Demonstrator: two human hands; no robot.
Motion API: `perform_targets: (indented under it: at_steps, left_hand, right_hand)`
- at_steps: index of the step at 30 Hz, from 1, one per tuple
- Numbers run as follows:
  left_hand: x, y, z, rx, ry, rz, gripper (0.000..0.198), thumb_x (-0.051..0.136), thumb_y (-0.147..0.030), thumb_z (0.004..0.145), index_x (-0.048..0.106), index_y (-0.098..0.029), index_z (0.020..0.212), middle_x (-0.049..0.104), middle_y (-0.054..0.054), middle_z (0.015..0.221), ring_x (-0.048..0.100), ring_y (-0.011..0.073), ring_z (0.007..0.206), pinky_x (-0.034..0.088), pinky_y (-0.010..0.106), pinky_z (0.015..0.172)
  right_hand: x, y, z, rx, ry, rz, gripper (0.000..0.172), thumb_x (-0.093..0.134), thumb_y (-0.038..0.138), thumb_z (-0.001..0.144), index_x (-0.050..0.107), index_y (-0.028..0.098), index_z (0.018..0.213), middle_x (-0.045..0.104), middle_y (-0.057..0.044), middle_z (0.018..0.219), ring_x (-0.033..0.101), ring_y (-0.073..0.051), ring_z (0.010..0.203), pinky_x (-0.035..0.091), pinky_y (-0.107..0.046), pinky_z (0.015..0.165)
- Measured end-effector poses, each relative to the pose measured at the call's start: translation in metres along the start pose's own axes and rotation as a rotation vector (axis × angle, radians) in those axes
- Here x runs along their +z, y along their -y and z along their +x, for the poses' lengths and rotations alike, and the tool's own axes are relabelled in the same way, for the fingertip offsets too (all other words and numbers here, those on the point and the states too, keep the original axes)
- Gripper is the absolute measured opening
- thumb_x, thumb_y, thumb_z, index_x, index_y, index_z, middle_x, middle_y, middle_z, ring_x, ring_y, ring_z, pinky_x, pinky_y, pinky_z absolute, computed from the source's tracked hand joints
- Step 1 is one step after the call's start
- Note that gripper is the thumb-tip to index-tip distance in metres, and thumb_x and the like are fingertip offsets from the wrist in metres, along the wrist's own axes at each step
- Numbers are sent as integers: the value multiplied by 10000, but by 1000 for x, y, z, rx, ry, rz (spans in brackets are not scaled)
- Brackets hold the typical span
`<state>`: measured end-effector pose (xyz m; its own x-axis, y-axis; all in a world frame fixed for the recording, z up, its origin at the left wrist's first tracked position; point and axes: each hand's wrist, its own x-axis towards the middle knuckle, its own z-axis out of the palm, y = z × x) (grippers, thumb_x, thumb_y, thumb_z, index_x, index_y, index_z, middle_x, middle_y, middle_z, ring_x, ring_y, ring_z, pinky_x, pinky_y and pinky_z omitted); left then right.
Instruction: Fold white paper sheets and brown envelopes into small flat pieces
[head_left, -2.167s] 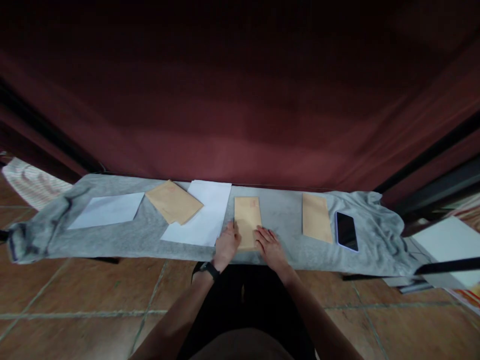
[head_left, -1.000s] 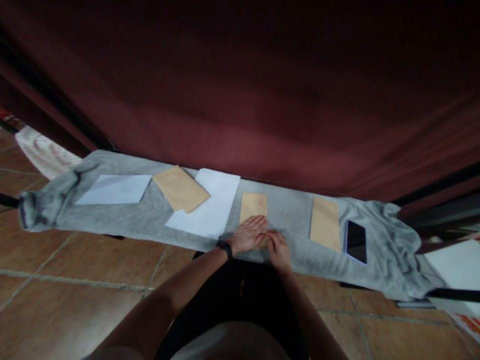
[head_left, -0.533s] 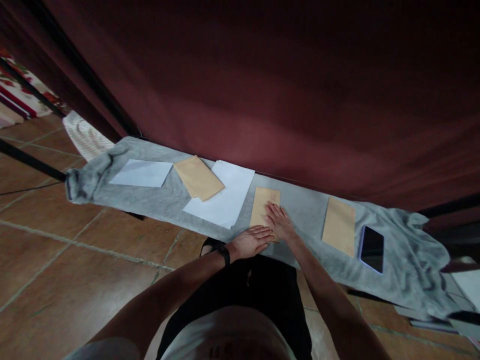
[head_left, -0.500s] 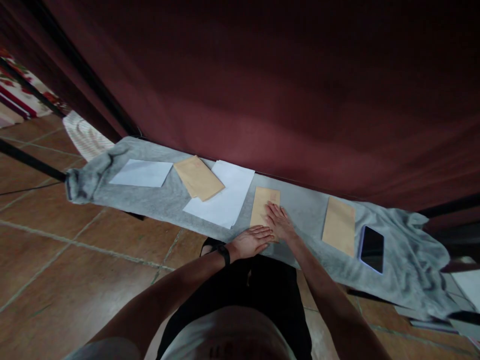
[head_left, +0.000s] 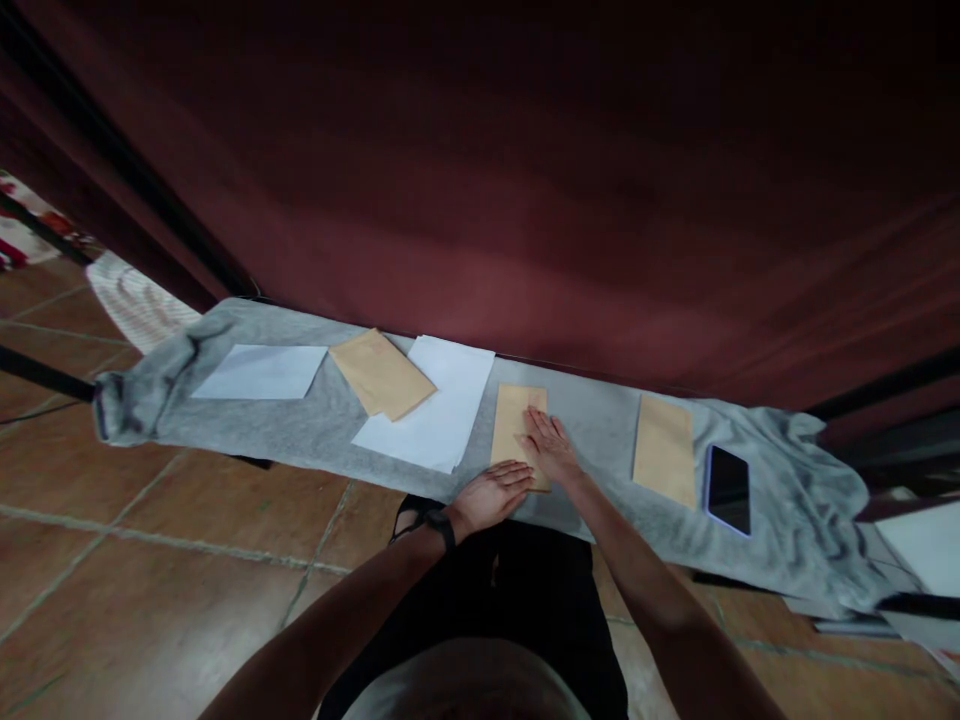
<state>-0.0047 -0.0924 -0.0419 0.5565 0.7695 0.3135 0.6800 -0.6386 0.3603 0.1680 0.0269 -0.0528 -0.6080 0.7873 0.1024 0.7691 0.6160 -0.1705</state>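
A tan paper envelope [head_left: 511, 420] lies on the grey cloth [head_left: 592, 440] in front of me, its long side pointing away from my body. My left hand [head_left: 491, 495], with a dark band at the wrist, rests flat across the envelope's near end, fingers stretched out. Against the envelope's right half lies my right hand [head_left: 551, 445], palm down with its fingers extended. Both hands cover part of the envelope. Left of it are white paper sheets [head_left: 442, 410], partly under several tan envelopes or one thick one [head_left: 382, 372]; I cannot tell which.
Another white sheet [head_left: 259, 372] lies at the far left. To the right are a tan envelope stack [head_left: 664, 450] and a phone [head_left: 727, 490] with a purple edge. A dark red curtain [head_left: 480, 250] hangs behind; the cloth is bunched at both ends.
The view has shifted slightly, so the cloth and papers appear lower and further left. My left hand has slid a little away from my right hand on the envelope.
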Motion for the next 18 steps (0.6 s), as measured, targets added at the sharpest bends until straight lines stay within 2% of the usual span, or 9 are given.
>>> perform_targets:
  at_steps: [7, 12, 16, 18]
  left_hand:
    - [2, -1, -1, -22, -44, 7, 323, 454, -224, 1018, 649, -189, 1273, 675, 72, 1341, 569, 179, 1323, 454, 383, 1152]
    - [-4, -4, 2, -64, -50, -71, 301, 451, -261, 1029, 664, -195, 1231, 694, 64, 1301, 610, 186, 1261, 475, 379, 1118]
    - [-8, 6, 21, -121, 16, -81, 323, 399, -290, 1049, 693, -211, 1155, 724, 52, 1234, 641, 176, 1196, 473, 357, 1097]
    - [-7, 17, 37, -170, 46, -18, 351, 398, -304, 1044, 656, -187, 1253, 668, 77, 1346, 568, 185, 1307, 417, 359, 1146]
  right_hand:
    - [-1, 6, -43, -59, 13, 83, 546, 222, 397, 1081, 308, 205, 1585, 321, -63, 1640, 299, -191, 1520, 219, -462, 1259]
    - [-3, 7, -80, -110, -36, 224, 485, 230, 339, 1090, 442, 256, 1518, 485, -56, 1549, 433, -179, 1449, 320, -484, 1218]
    - [-10, 9, -99, -123, -78, 296, 452, 280, 316, 1086, 508, 263, 1472, 549, -54, 1499, 493, -186, 1404, 346, -503, 1208]
    - [-13, 12, -102, -118, -96, 301, 434, 344, 328, 1074, 521, 251, 1463, 554, -62, 1493, 498, -201, 1400, 340, -514, 1215]
